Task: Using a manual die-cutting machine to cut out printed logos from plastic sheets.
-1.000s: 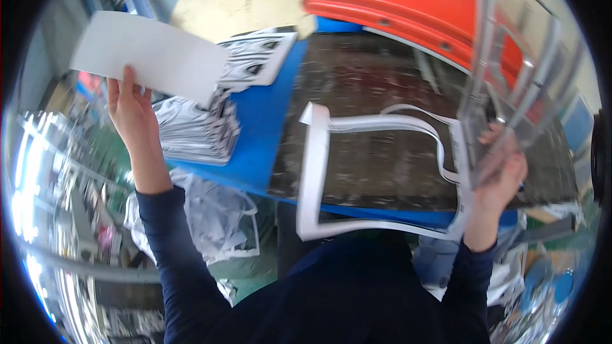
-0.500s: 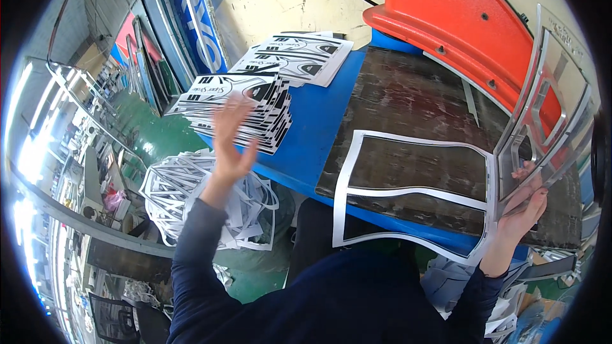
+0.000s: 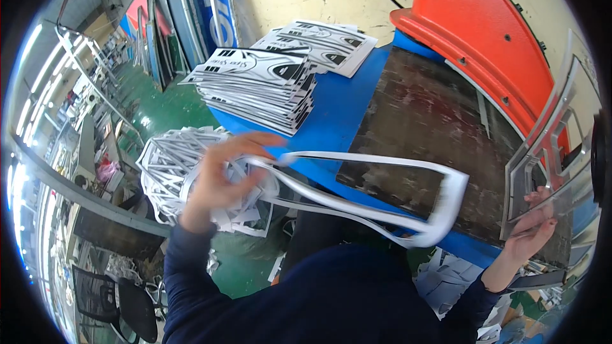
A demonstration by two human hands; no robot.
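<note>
My left hand [image 3: 220,178], smeared by motion, has its fingers and thumb around one end of a white cut-out paper frame [image 3: 452,197]. The frame is stretched across the front of the blue table, its right end over the dark board's near edge. At the right, my right hand [image 3: 530,232] grips the lower edge of a clear plate with raised, shaped metal-like bars [image 3: 561,118]. That plate stands tilted up off the dark board [image 3: 408,108], and some fingers show through it.
A stack of printed black-and-white sheets [image 3: 255,83] sits on the blue table [image 3: 344,99], with another pile [image 3: 331,41] behind. A heap of paper offcuts [image 3: 178,172] lies left of the table. The red machine part [image 3: 478,44] rises behind the board. More scraps [image 3: 446,280] lie below right.
My left hand has come down from beside the printed stack and taken the paper frame, which has moved left off most of the board. My right hand still holds up the clear plate.
</note>
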